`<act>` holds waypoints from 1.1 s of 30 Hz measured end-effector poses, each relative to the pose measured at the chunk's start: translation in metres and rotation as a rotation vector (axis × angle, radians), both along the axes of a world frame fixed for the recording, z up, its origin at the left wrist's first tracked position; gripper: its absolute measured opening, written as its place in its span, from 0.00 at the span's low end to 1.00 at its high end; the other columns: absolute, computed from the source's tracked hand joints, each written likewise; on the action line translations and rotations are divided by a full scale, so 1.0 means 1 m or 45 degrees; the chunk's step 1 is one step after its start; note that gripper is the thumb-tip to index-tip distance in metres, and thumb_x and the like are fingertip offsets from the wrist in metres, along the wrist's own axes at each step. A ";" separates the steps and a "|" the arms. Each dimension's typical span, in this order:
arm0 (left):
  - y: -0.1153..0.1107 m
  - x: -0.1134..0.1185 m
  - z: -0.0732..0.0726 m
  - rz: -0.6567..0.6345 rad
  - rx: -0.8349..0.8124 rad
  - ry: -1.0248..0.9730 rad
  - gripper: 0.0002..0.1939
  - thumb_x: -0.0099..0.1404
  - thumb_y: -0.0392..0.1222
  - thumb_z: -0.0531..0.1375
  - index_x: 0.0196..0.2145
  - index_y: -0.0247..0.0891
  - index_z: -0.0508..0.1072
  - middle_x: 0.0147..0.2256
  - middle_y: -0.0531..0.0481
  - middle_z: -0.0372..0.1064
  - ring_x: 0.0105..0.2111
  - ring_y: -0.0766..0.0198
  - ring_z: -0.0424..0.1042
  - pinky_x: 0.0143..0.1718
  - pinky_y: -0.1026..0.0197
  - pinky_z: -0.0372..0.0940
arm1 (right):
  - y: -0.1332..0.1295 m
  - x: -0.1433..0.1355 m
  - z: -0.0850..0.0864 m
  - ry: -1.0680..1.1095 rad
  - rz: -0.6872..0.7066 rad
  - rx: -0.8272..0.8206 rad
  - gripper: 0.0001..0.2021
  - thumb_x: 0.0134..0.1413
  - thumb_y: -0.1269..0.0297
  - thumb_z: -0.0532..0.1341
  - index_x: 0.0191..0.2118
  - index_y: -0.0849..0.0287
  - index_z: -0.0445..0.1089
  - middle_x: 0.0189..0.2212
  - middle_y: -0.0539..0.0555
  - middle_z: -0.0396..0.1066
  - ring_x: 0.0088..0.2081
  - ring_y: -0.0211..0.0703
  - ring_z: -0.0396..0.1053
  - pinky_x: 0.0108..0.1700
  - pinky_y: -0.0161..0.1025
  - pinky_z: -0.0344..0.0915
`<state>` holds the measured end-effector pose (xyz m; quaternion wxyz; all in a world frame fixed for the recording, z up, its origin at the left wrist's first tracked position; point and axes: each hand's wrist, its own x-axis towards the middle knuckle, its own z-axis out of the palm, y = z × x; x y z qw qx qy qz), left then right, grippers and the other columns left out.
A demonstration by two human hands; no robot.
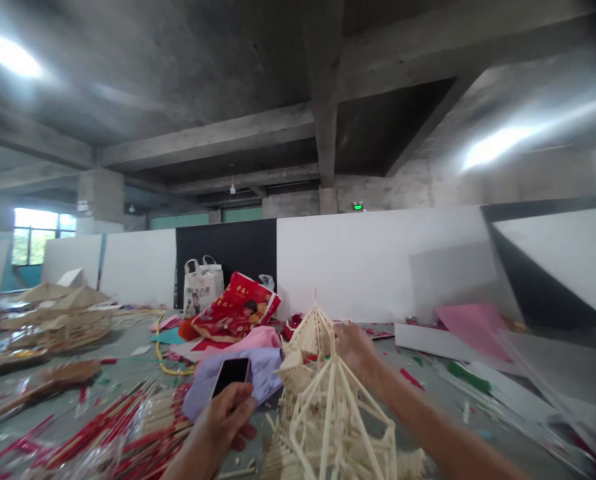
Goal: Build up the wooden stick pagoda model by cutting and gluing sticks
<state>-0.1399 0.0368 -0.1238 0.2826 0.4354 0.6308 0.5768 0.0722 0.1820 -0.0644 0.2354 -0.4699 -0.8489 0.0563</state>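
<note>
A pale model building made of thin wooden sticks stands before me, with pointed, ribbed roofs. My right hand reaches over its right side, fingers closed beside the front roof's peak; what they grip is hidden. Behind that peak rises a second cone-shaped stick roof with a thin spire. To the left of the model, my left hand has its fingers curled together, and anything in them is hidden. It overlaps the lower end of a dark-screened phone, which is in front of purple cloth-like material; whether the hand grips the phone is unclear.
Bundles of red and pale sticks in clear plastic lie at lower left. Farther left are a brush and other stick models. A red printed bag and white tote sit behind. Board and pink sheets lie right.
</note>
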 end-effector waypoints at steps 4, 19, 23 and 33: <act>-0.013 -0.001 0.002 -0.079 0.000 0.037 0.31 0.46 0.62 0.59 0.39 0.33 0.65 0.30 0.48 0.67 0.18 0.68 0.67 0.15 0.69 0.57 | 0.003 0.004 0.002 0.034 -0.009 0.042 0.07 0.53 0.66 0.57 0.35 0.63 0.68 0.31 0.51 0.69 0.32 0.38 0.67 0.32 0.36 0.63; -0.049 0.001 -0.022 -0.195 0.027 0.006 0.33 0.47 0.66 0.57 0.39 0.33 0.66 0.35 0.43 0.68 0.20 0.67 0.70 0.16 0.68 0.58 | 0.009 0.008 -0.002 0.160 0.051 0.147 0.06 0.41 0.71 0.55 0.27 0.59 0.69 0.18 0.46 0.69 0.22 0.34 0.65 0.24 0.29 0.53; -0.054 -0.002 -0.023 -0.161 0.010 -0.005 0.32 0.48 0.65 0.57 0.38 0.33 0.65 0.35 0.43 0.68 0.19 0.68 0.69 0.16 0.68 0.57 | 0.014 0.007 -0.005 0.157 0.014 0.088 0.06 0.41 0.71 0.56 0.29 0.59 0.68 0.17 0.45 0.68 0.19 0.33 0.64 0.22 0.29 0.54; -0.061 -0.001 -0.013 -0.058 0.063 -0.065 0.27 0.48 0.60 0.59 0.37 0.36 0.68 0.36 0.44 0.70 0.20 0.66 0.69 0.17 0.67 0.59 | 0.009 0.009 -0.001 0.146 -0.059 0.065 0.05 0.41 0.72 0.56 0.24 0.59 0.69 0.21 0.52 0.71 0.25 0.41 0.69 0.26 0.33 0.56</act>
